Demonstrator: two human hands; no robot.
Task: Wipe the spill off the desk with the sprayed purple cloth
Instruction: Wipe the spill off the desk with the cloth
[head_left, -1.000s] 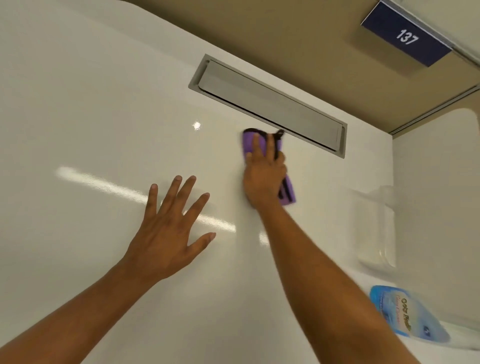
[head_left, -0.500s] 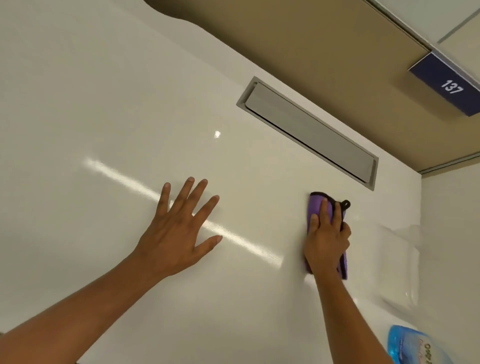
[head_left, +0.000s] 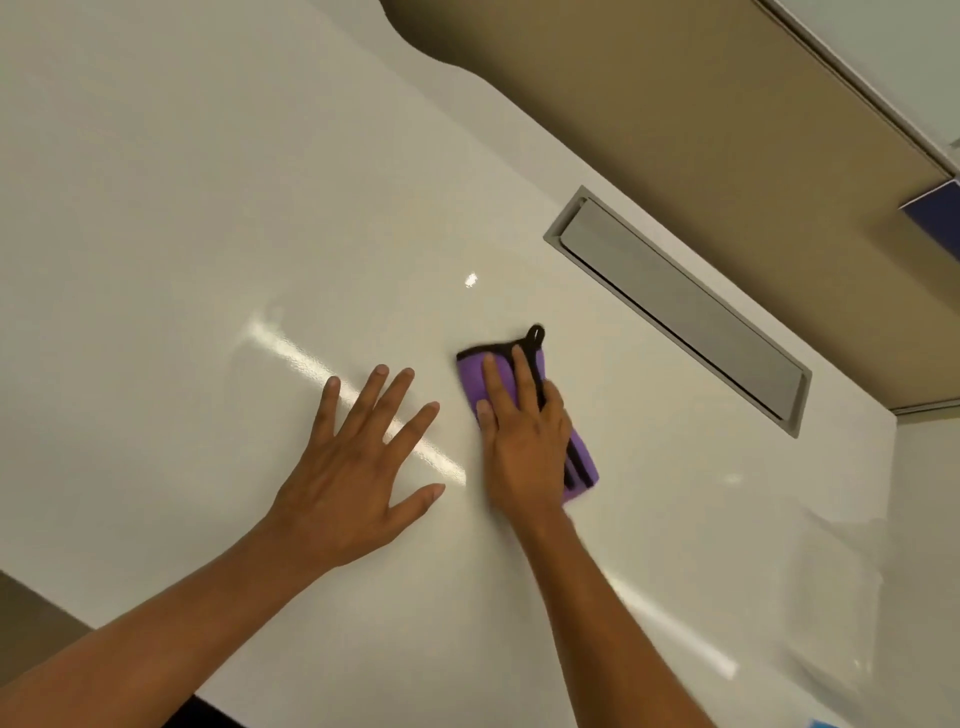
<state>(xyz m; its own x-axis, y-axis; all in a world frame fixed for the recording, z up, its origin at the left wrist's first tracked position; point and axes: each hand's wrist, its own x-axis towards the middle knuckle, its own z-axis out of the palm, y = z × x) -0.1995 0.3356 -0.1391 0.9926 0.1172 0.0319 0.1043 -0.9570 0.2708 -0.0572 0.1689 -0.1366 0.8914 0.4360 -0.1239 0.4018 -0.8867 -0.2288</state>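
The folded purple cloth (head_left: 471, 378) with black trim and a black loop lies flat on the glossy white desk (head_left: 208, 218). My right hand (head_left: 524, 447) presses down on top of it, palm flat, fingers pointing away from me, covering most of the cloth. Beside it, a little to the left, my left hand (head_left: 358, 467) rests flat on the desk with its fingers spread and nothing in it. No spill stands out on the shiny surface; only light reflections show.
A long grey cable flap (head_left: 675, 306) is set into the desk behind the cloth. A tan partition (head_left: 675, 104) rises at the back edge. A white panel (head_left: 930, 519) stands at the right. A clear container (head_left: 831, 597) shows faintly at the lower right.
My right hand has slid the cloth from near the right end of the flap leftward, close to my left hand. The left hand has stayed flat. The view has shifted.
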